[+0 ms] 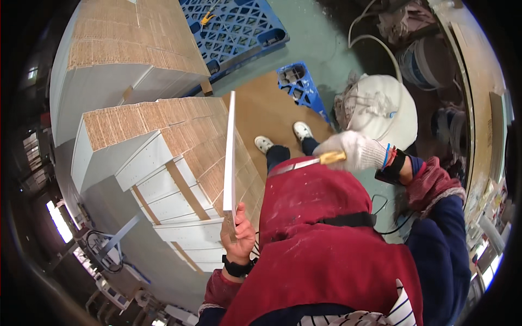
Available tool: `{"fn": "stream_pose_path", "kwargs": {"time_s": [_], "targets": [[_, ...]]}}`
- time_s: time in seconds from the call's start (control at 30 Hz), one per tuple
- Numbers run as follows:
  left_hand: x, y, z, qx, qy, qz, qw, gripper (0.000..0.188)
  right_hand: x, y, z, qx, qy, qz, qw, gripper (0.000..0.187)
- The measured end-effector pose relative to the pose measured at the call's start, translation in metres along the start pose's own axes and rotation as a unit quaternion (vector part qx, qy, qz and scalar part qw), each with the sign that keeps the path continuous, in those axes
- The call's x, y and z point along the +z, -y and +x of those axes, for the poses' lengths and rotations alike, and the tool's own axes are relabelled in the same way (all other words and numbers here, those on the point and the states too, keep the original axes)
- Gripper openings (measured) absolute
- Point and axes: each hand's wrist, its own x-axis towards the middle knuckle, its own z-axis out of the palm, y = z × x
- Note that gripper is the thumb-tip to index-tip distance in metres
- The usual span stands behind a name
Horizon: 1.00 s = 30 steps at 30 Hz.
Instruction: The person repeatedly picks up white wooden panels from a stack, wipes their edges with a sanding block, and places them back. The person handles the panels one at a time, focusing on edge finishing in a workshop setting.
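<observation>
My bare left hand [239, 233] is closed around the lower end of a white panel [230, 157]. The panel stands tilted up, its long narrow white edge facing me. In a white knit glove, my right hand [353, 152] grips the yellow handle of a flat file [296, 167]. The file's metal blade points left toward the panel, apart from it, above my red apron [315, 217]. Most of the panel's broad face is hidden by the viewing angle.
Stacked panels with raw brown edges [190, 130] stand close on the left, another stack [136, 38] beyond. A blue plastic pallet [239, 27] lies ahead. Brown board [244, 111] covers the floor under my shoes. A white sack-like bundle [383, 108] and workbench [478, 70] are right.
</observation>
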Motion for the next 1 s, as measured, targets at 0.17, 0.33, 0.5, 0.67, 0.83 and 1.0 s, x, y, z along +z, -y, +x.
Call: {"fn": "stream_pose_path", "kwargs": {"time_s": [0.17, 0.33, 0.5, 0.67, 0.83, 1.0], "targets": [[0.014, -0.008, -0.023, 0.035, -0.022, 0.016, 0.999, 0.043, 0.002, -0.033, 0.030, 0.078, -0.168, -0.139, 0.973, 0.022], [0.008, -0.022, -0.053, 0.041, -0.062, 0.189, 0.979, 0.043, -0.017, 0.015, 0.027, 0.081, 0.075, 0.101, 0.989, 0.033], [0.033, -0.017, -0.082, 0.037, -0.274, 0.437, 0.856, 0.045, -0.017, -0.028, 0.026, -0.034, -0.028, -0.124, 0.991, 0.031], [0.019, -0.008, -0.095, 0.020, -0.264, 0.407, 0.874, 0.048, -0.033, -0.086, 0.017, 0.074, -0.105, -0.209, 0.970, 0.028], [0.002, -0.005, -0.127, 0.002, -0.222, 0.403, 0.888, 0.053, -0.051, -0.074, 0.013, 0.266, -0.039, -0.032, 0.963, 0.028], [-0.009, 0.009, -0.163, 0.065, -0.189, 0.432, 0.880, 0.055, -0.032, -0.082, 0.030, 0.147, 0.091, -0.248, 0.953, 0.030]]}}
